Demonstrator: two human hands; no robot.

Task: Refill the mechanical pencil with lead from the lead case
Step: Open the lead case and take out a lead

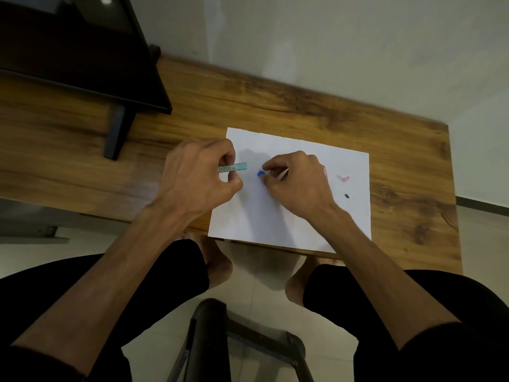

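My left hand [198, 175] grips a slim teal lead case [233, 167], its open end pointing right over the white paper sheet [275, 219]. My right hand [294, 180] pinches a small blue cap [260, 173] between thumb and forefinger, a short way right of the case's end. A pale thin shaft [283, 175] shows under the right fingers; whether it is the pencil I cannot tell. A small pink piece [344, 178] and a tiny black piece [347, 196] lie on the paper to the right.
The paper lies on a wooden table [303, 106] near its front edge. A dark monitor stand [118, 130] occupies the left back. A wall runs behind. My knees and a dark stool frame [248, 340] are below the table edge.
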